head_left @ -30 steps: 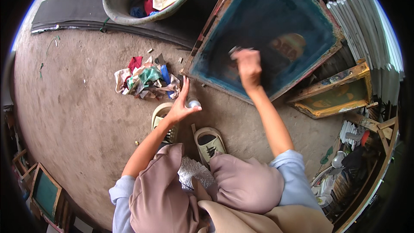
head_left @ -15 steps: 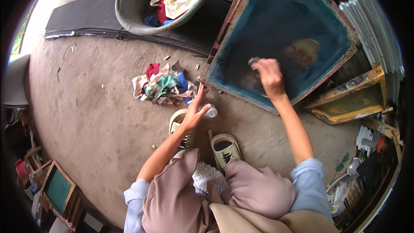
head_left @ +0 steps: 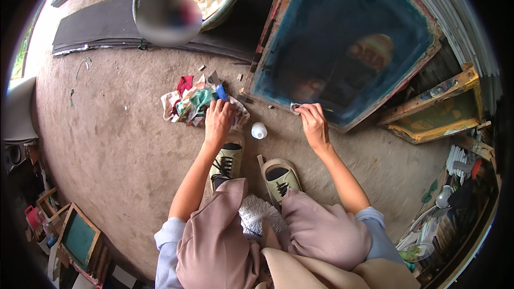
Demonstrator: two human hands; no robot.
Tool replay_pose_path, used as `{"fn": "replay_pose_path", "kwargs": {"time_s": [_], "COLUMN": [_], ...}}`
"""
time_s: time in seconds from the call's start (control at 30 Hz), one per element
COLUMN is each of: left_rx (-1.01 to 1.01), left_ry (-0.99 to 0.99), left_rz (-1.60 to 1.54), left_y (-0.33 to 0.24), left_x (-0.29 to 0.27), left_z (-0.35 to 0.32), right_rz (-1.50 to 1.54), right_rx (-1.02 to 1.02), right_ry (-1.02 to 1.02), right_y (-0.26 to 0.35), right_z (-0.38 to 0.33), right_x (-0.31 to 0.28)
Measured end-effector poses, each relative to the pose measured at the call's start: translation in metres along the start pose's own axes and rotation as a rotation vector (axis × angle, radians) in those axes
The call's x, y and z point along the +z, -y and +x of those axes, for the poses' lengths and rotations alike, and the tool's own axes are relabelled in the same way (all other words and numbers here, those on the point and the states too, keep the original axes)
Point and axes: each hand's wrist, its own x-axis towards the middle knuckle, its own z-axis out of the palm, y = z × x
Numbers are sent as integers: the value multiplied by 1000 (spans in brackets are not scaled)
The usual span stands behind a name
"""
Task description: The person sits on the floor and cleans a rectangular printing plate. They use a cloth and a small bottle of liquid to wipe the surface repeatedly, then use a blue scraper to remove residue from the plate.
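Observation:
A silk-screen frame (head_left: 342,53) leans at the upper right, with dark blue mesh and a pale printed shape on it. At its lower edge my right hand (head_left: 315,123) pinches a small crumpled greyish rag (head_left: 294,107). My left hand (head_left: 218,124) is over the near side of a heap of coloured rags (head_left: 187,101), fingers bent and closed down on the cloth. Which piece they grip is hidden under them. Between my hands, a small white bottle (head_left: 259,130) stands on the floor.
A large tub (head_left: 225,13) with cloths sits at the top, by stacked dark sheets (head_left: 101,27). A smaller yellow-edged screen frame (head_left: 433,107) leans at the right. Another green-meshed frame (head_left: 77,238) is at the lower left. My shoes (head_left: 281,179) are close to the bottle.
My right hand has moved down and left from the mesh to the frame's lower edge, still with the rag. My left hand has left the bottle's side and come onto the rag heap, its fingers closing.

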Motion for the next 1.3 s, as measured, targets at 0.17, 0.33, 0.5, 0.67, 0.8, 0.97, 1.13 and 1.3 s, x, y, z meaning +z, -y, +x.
{"fn": "replay_pose_path", "kwargs": {"time_s": [0.17, 0.33, 0.5, 0.67, 0.8, 0.97, 1.13, 1.3], "left_rx": [3, -95, -244, -307, -332, -322, -352, -314], "left_ry": [89, -5, 33, 86, 84, 47, -61, -152], "left_rz": [30, -164, -695, -878, -1102, -982, -955, -1240], "left_y": [-11, -8, -29, -56, -65, -60, -48, -50], "left_x": [-3, -13, -42, -63, -66, -68, -67, -61], "left_z": [4, 0, 19, 32, 33, 34, 33, 37], "right_rz": [8, 42, 670, 981, 1023, 498, 766, 940], "right_rx": [84, 49, 303, 380, 563, 197, 373, 294], "right_ry": [-12, -43, 57, 164, 237, 49, 151, 139], "right_y": [8, 28, 60, 81, 65, 65, 76, 82], "right_z": [-4, 4, 24, 45, 44, 52, 63, 68], "right_x": [4, 10, 21, 19, 17, 5, 19, 21]}}
